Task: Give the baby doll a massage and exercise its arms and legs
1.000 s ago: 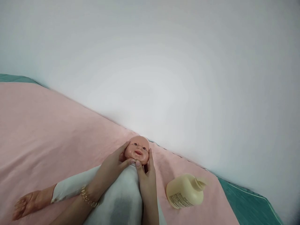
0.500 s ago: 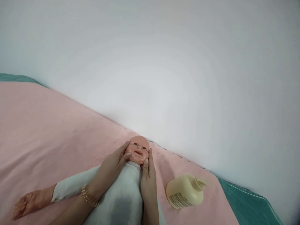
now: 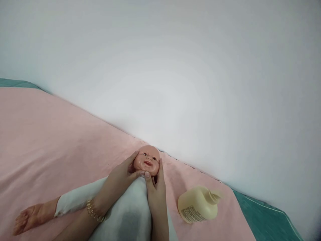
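A baby doll lies on its back, its bare plastic head [image 3: 148, 157] close to the wall and its body in a white cloth suit [image 3: 127, 204]. My left hand [image 3: 125, 170] curves round one side of the head, fingers at the cheek and ear, thumb under the chin. On the other side my right hand [image 3: 156, 187] cups the jaw, its thumb also under the chin and almost touching the left thumb. The doll's arm with its plastic hand [image 3: 32, 214] stretches out to the left. My wrists cover parts of the suit.
To the right stands a cream pump bottle [image 3: 198, 205] with printed text. A pink sheet [image 3: 62, 134] lies under everything, over a green cover [image 3: 265, 214] that shows at the corners. Behind rises a plain white wall [image 3: 160, 73].
Both thumbs have slid down and inward from the cheeks to below the chin, meeting near its middle. The fingers stay at the sides of the head; doll and bottle have not moved.
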A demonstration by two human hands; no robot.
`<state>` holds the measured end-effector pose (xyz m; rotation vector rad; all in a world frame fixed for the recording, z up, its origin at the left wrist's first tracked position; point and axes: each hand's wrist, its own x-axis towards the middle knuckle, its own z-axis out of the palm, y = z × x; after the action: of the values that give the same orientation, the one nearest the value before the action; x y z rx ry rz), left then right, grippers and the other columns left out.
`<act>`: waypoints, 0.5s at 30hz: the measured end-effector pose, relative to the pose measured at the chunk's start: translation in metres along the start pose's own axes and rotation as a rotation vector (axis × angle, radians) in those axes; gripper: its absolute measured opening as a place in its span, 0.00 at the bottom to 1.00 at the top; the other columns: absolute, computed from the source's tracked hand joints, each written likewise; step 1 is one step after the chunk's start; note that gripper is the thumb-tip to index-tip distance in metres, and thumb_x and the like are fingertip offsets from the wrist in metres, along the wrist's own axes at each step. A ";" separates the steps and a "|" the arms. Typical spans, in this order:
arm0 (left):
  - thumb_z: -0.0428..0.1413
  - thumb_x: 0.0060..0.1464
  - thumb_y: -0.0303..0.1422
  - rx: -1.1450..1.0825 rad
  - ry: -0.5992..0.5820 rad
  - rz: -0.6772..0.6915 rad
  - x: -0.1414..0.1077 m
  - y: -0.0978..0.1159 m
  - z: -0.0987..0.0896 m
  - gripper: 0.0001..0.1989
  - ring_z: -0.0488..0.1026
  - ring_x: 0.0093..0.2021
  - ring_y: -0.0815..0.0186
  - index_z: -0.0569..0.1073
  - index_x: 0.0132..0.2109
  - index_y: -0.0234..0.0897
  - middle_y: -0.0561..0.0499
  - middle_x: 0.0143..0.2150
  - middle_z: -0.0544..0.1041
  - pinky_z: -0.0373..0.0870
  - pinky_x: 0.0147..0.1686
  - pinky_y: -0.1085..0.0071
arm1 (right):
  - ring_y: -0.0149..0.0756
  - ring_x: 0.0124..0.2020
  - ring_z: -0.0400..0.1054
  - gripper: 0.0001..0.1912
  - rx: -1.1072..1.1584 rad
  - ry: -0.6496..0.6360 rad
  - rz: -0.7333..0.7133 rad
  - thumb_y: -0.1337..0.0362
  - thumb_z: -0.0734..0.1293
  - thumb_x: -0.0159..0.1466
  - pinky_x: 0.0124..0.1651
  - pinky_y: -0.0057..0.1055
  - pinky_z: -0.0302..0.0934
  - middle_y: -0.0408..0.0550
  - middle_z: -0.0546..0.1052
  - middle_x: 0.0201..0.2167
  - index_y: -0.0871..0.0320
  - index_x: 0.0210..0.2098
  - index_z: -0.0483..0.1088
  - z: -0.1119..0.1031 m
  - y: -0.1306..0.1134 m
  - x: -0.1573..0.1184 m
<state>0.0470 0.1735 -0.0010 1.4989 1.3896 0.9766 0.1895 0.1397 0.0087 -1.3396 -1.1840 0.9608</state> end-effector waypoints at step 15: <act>0.44 0.61 0.47 -0.008 0.004 0.088 -0.002 -0.002 -0.001 0.31 0.64 0.61 0.57 0.55 0.68 0.43 0.51 0.64 0.66 0.62 0.58 0.62 | 0.36 0.68 0.46 0.34 -0.109 0.062 -0.068 0.46 0.55 0.67 0.68 0.36 0.45 0.44 0.53 0.67 0.55 0.67 0.51 -0.003 0.007 0.003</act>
<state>0.0456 0.1715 -0.0027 1.5643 1.3303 1.0390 0.1939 0.1421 0.0023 -1.3960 -1.2413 0.8104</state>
